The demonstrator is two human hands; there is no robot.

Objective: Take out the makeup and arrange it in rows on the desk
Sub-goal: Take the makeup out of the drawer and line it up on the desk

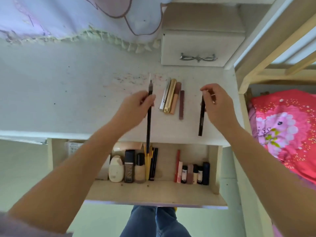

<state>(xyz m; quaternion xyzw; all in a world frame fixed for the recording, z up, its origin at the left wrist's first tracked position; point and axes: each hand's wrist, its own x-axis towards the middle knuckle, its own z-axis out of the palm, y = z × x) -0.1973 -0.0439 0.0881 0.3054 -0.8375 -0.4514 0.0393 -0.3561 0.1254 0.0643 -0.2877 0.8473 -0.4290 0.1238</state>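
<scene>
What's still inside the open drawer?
The drawer holds a cream bottle, two foundation bottles, yellow and black pencils, a red stick and small tubes. Its back is hidden under the desk.

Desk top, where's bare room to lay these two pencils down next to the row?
Bare patches on the desk: between the left hand and the four tubes, between the tubes and the right hand, and everywhere left. Crowded: the tubes touching, the drawer below.

Four tubes (172, 98) in row on desk (68, 93); bottles (130, 166) in open drawer (153, 192) below.
</scene>
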